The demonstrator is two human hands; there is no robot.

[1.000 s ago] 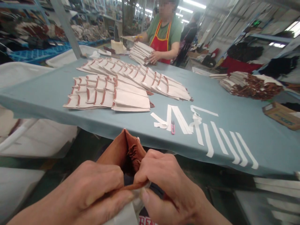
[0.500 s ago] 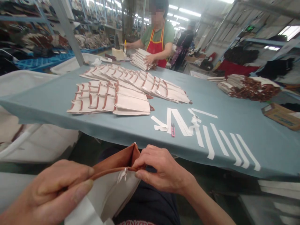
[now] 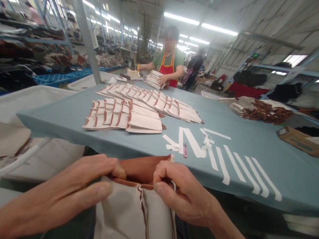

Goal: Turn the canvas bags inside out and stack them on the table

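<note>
Between my hands hangs a pale fabric bag (image 3: pixel 124 209) with a brown inside, its mouth facing up and a seam running down the near side. My left hand (image 3: pixel 97 186) pinches the brown-edged rim at the left, fingers inside and thumb outside. At the right of the same rim, my right hand (image 3: pixel 179 189) grips with bent fingers and thumb. The lower end of the bag runs out of view. Just beyond, on the table, lie pink thread snips (image 3: pixel 185 150) among white strips (image 3: pixel 191 141).
Stacked pale pieces with brown edges (image 3: pixel 144 116) cover part of the blue-green table (image 3: pixel 62 116). Across it, a person in a red apron (image 3: pixel 168 68) holds a similar stack. A cardboard box (image 3: pixel 299 141) sits at right; white bins (image 3: pixel 40 96) stand at left.
The bag has turned so its seamed side faces me more squarely. My left hand has shifted right and up along with the rim. The camera view has tilted upward.
</note>
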